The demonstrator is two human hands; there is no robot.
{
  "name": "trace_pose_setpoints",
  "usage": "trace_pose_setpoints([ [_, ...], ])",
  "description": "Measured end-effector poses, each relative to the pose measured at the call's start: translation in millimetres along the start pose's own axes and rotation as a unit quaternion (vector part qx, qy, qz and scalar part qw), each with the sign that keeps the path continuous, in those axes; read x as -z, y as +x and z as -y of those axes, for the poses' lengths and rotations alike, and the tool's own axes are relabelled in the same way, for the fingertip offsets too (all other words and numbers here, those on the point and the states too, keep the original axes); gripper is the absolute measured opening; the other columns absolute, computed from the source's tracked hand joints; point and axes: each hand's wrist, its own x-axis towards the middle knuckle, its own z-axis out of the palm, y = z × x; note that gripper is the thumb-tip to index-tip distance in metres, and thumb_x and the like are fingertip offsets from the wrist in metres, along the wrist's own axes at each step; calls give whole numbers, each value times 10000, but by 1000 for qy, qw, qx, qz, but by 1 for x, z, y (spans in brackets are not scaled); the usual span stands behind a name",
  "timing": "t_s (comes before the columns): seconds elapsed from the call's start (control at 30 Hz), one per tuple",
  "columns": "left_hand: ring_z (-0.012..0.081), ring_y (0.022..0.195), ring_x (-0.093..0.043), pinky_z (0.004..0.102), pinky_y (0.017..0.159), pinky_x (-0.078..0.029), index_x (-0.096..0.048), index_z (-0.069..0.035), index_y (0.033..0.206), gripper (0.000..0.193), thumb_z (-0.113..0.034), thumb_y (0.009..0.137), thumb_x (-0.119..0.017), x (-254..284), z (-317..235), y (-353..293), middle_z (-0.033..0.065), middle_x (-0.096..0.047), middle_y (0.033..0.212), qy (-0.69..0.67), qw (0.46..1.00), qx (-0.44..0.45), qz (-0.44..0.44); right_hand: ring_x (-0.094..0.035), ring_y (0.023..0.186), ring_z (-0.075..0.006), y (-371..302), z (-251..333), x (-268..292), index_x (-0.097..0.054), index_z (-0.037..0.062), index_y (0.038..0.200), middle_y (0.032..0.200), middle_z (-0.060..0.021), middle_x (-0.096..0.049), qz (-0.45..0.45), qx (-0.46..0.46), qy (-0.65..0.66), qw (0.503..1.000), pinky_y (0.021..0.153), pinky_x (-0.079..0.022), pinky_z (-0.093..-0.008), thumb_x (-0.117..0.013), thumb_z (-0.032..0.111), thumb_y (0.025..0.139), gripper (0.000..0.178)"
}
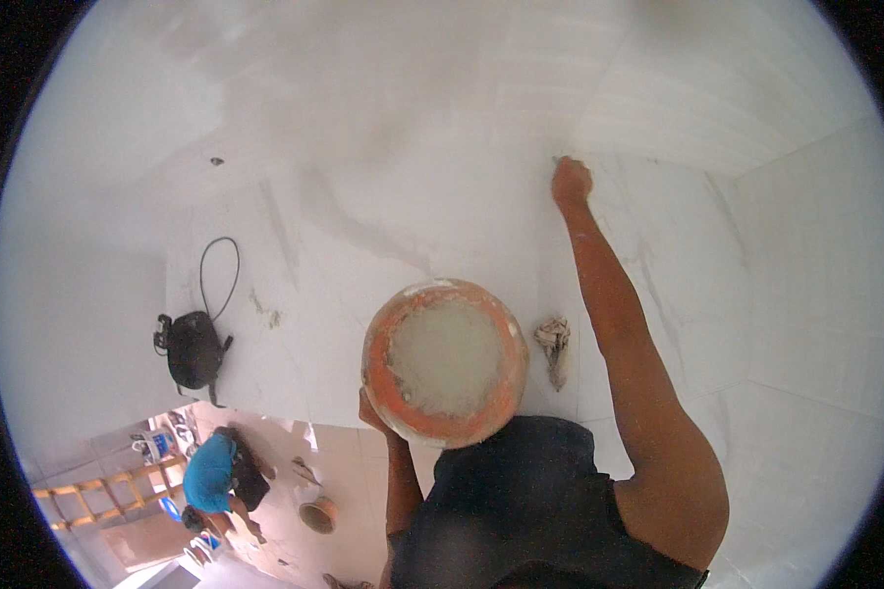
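Note:
An orange bowl [376, 363] full of pale grey paste [447, 358] is in front of my body, its rim smeared with the same stuff. My left hand [371, 412] grips its lower left edge, and most of those fingers are hidden beneath it. Stretched far forward, my right hand [572, 182] is closed against the seam where the white marbled surface meets the tiled wall. Whatever it holds there is too small to make out. Between the bowl and my right forearm a crumpled, dirty rag [553, 346] lies on the marbled surface.
A black bag-like object [194, 350] with a looped cable lies at the left, near the surface's edge. Beyond that edge, lower down, another person in a blue shirt [209, 474] bends over beside a wooden ladder [118, 488]. A bucket [318, 514] stands on the floor there.

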Motion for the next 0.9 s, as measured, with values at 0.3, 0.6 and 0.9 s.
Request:
trace_pose_setpoints([
  [0.3,130,596,-515,305,571,-461,-572,-35,798,207,-206,835,-684,5,-4,-8,36,-589,645,21,1000,12,12,-669,882,-346,-8,36,0,-663,65,862,906,-196,-675,61,85,6,994,781,-530,-483,-530,149,874,157],
  [0.6,130,596,-516,305,573,-462,-567,-36,814,220,-216,830,-692,-2,-8,-9,37,-587,644,13,1000,8,26,-683,867,-342,-15,2,-20,-668,66,923,870,-160,-690,-5,185,-46,982,755,-541,-463,-515,153,881,181],
  [0.9,131,596,-516,305,575,-463,-561,-37,829,236,-227,825,-701,9,-7,-4,38,-585,644,14,1000,-4,5,-617,1049,-301,-40,30,37,-645,219,1168,1107,-106,-664,118,158,20,980,895,-494,-462,-587,220,866,308],
])
